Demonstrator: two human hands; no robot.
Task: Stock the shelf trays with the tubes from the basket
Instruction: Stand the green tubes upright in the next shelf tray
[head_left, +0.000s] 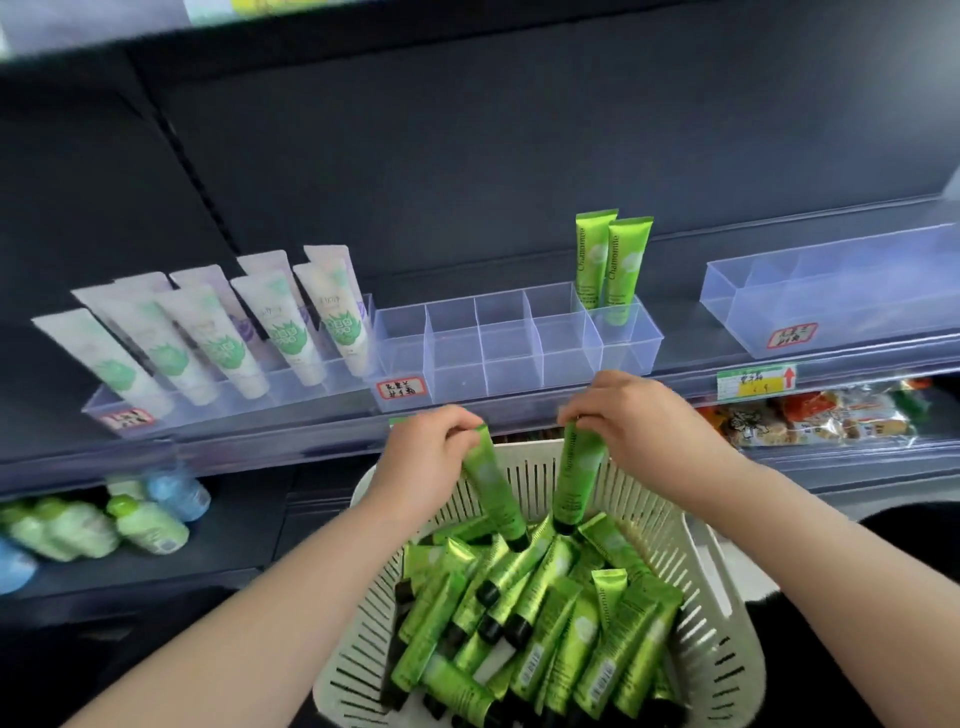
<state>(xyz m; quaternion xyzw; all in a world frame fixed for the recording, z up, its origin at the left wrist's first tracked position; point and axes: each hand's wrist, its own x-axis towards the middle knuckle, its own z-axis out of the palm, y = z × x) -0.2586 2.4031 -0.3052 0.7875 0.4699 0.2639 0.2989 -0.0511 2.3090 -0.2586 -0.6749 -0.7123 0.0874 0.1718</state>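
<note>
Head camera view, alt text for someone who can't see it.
The left hand and right hand each hold a green tube by its flat end above a white basket full of them. On the shelf, the middle tray holds two green tubes at its right end; white tubes fill the left tray.

Both bare forearms reach up from the lower corners of the frame toward its centre, where the left hand (423, 457) and the right hand (631, 415), knuckles up and fingers curled, pinch the top ends of the left green tube (493, 488) and the right green tube (579, 478).
</note>
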